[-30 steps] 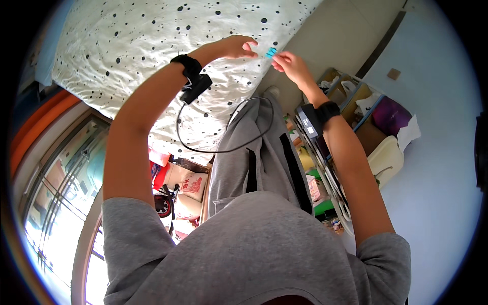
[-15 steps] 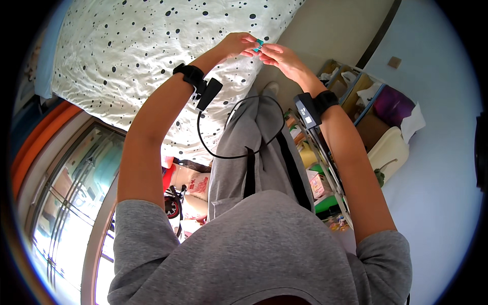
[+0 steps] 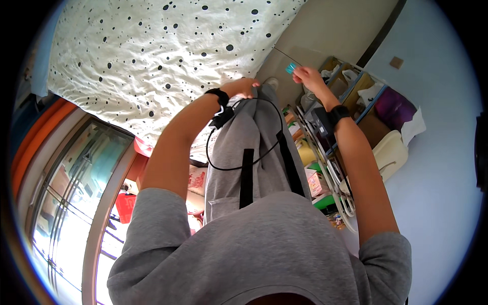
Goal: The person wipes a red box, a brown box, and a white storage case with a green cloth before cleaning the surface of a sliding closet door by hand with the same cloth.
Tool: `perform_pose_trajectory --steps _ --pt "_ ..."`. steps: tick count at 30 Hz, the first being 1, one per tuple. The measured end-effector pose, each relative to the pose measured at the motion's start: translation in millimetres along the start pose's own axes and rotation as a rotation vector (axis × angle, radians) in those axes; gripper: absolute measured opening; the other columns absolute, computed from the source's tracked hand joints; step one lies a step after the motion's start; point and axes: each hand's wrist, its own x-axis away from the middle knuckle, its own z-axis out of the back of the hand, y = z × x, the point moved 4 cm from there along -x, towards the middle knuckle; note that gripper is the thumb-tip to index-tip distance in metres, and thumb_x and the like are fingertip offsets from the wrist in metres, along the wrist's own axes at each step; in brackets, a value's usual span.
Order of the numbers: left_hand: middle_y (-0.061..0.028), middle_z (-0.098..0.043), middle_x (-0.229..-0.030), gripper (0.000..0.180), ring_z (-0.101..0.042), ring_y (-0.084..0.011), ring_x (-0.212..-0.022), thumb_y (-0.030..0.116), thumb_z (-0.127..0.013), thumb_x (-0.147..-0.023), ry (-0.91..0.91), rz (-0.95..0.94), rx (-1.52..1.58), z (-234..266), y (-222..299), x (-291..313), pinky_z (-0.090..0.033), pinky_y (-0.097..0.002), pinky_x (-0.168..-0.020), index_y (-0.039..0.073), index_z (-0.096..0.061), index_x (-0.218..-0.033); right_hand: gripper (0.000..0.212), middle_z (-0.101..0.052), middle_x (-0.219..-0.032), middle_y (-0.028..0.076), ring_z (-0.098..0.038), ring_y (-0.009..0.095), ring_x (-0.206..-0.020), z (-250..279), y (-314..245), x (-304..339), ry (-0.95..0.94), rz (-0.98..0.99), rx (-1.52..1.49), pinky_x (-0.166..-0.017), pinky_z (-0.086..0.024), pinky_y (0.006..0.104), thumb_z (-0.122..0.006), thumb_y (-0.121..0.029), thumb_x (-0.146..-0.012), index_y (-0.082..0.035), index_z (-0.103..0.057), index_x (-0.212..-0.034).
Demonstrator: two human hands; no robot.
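Note:
My right hand (image 3: 308, 77) is closed on a small teal clothes peg (image 3: 291, 68), which sticks out beyond the fingertips on the left, above the floor. My left hand (image 3: 243, 88) hangs just above my grey trousers (image 3: 223, 175), near the bed's edge. Its fingers are loosely apart, and nothing shows in them. Each wrist wears a black strap with a small device; a black cable (image 3: 243, 168) loops from the left one across my legs.
At the left lies a bed with a white, black-dotted sheet (image 3: 168, 48). On the right stand a white-railed rack (image 3: 325, 175) and storage bins holding a purple bag (image 3: 394, 108), along a pale wall (image 3: 432, 193). A glass-fronted door or cabinet (image 3: 76, 188) is at lower left.
The hands have come apart. My right hand moved right and nearer with the teal peg, while my left hand let go of it and dropped toward my legs.

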Motion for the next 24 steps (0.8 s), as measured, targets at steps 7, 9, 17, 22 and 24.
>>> perform_pose_trajectory --steps 7,9,17,22,24 --pt "-0.008 -0.06 -0.077 0.05 -0.059 -0.0162 -0.059 0.01 -0.062 -0.07 -0.744 0.379 -0.27 -27.3 40.0 1.2 -0.047 -0.0268 -0.051 0.013 -0.047 -0.117 0.024 -0.057 -0.061 0.01 -0.055 0.021 -0.056 15.6 51.6 52.4 0.066 -0.022 0.49 -0.056 -0.043 0.0319 -0.054 -0.025 -0.08 -0.001 -0.059 -0.083" --pt "-0.0067 -0.06 -0.074 0.034 -0.058 -0.0155 -0.056 0.015 -0.06 -0.073 -0.652 0.415 -0.132 -24.7 30.6 4.5 -0.047 -0.0265 -0.052 0.011 -0.052 -0.106 0.025 -0.058 -0.062 0.01 -0.056 0.022 -0.057 11.5 58.8 61.9 0.07 0.01 0.513 -0.056 -0.043 0.0328 -0.054 -0.025 -0.08 -0.001 -0.059 -0.083" --pt "-0.0094 -0.06 -0.076 0.032 -0.057 -0.0275 -0.074 0.04 -0.058 -0.076 0.204 0.041 -0.11 83.0 55.7 36.0 -0.044 -0.0351 -0.064 0.008 -0.059 -0.08 0.023 -0.059 -0.066 0.014 -0.057 0.03 -0.061 -52.2 41.7 55.9 -0.065 0.154 0.476 -0.058 -0.044 0.0363 -0.055 -0.023 -0.079 0.0 -0.059 -0.082" --pt "-0.0059 -0.058 -0.065 0.031 -0.055 -0.0154 -0.06 0.037 -0.059 -0.077 0.169 0.171 0.139 111.0 78.5 48.1 -0.043 -0.0281 -0.057 0.006 -0.061 -0.078 0.024 -0.058 -0.068 0.017 -0.057 0.033 -0.064 -112.2 10.1 32.3 -0.033 0.39 0.408 -0.058 -0.043 0.0373 -0.056 -0.024 -0.078 0.0 -0.058 -0.08" --pt "-0.0044 -0.057 -0.062 0.031 -0.053 -0.0119 -0.056 0.036 -0.06 -0.078 0.143 0.22 0.22 108.7 77.9 50.8 -0.043 -0.0261 -0.055 0.005 -0.062 -0.078 0.024 -0.058 -0.066 0.014 -0.057 0.021 -0.059 -126.1 2.9 22.9 -0.109 0.3 0.374 -0.054 -0.043 0.0316 -0.056 -0.024 -0.081 0.001 -0.057 -0.08"
